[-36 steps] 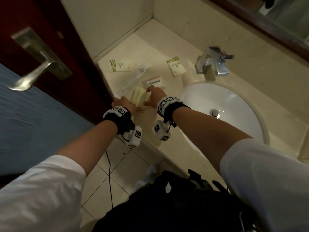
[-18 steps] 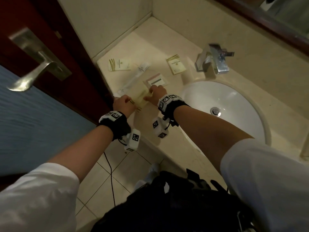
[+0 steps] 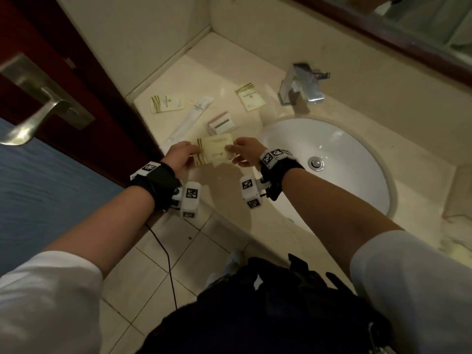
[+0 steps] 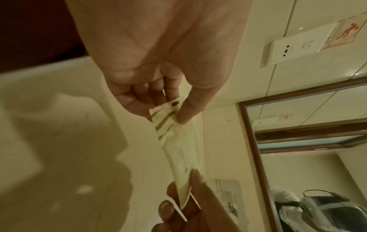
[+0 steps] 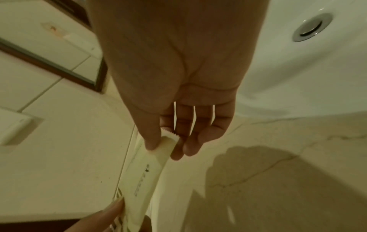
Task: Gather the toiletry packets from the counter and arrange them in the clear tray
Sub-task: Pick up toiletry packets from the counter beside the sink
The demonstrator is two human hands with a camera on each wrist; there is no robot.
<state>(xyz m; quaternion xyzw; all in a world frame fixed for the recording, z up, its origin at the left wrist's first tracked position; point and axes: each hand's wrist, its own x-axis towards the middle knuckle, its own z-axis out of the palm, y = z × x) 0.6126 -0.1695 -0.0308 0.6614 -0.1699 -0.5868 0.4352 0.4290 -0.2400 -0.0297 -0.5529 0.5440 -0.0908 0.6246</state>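
Cream packets (image 3: 215,152) with gold stripes, at least two stacked, hang just above the counter's front edge, held between both hands. My left hand (image 3: 182,155) pinches the striped end (image 4: 164,122) between thumb and fingers. My right hand (image 3: 242,152) pinches the opposite serrated end (image 5: 168,139). On the counter (image 3: 229,190) behind lie a striped packet (image 3: 166,104), a long white sachet (image 3: 191,118), a small box with a pink and a green stripe (image 3: 222,122) and another packet (image 3: 249,97) near the tap. A pale translucent object (image 3: 458,192) at the right edge may be the tray; I cannot tell.
The white basin (image 3: 327,162) lies right of the hands, with a chrome tap (image 3: 301,84) behind it. A dark red door (image 3: 76,80) with a metal handle (image 3: 38,103) borders the counter's left end. A mirror frame (image 3: 383,34) runs along the back wall.
Both hands have lifted the cream packets off the counter and pulled them slightly toward me. The packets now span flat between the two hands.
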